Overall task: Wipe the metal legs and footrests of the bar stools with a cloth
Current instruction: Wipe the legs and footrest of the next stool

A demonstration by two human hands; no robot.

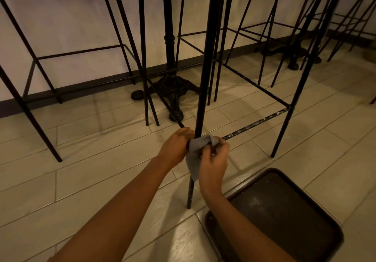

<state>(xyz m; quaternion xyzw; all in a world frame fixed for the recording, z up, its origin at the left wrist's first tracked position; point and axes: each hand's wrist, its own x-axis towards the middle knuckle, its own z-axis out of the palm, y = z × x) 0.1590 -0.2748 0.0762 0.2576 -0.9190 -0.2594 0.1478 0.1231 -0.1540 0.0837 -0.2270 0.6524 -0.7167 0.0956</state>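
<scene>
Head view, looking down at a pale tiled floor (101,180) with several black metal bar stools standing along the far wall. Nearest stool leg (203,78): a black tube running from the top of the view down to the floor in the near centre, its lower end scuffed with pale marks. Grey cloth (196,155) is wrapped around this leg at the height where the footrest bars meet it; a loose corner hangs down the leg below the hands. Left hand (176,147): on the left side of the leg, fingers curled around the tube and the cloth edge, closed on the leg. Right hand (214,160): on the right side, fingers pinched shut on the bunched cloth, pressing it against the leg. Both hands touch the cloth and sit just beside each other with the leg between them. Footrest bar (258,122) runs from the cloth to the right and far, to the next leg of the same stool; its surface carries whitish specks and smears. A dark brown tray (280,217) lies flat on the floor near right, just beside the foot of the gripped leg, its surface dusty. An ornate cast table base (173,90) stands far centre against the skirting.
</scene>
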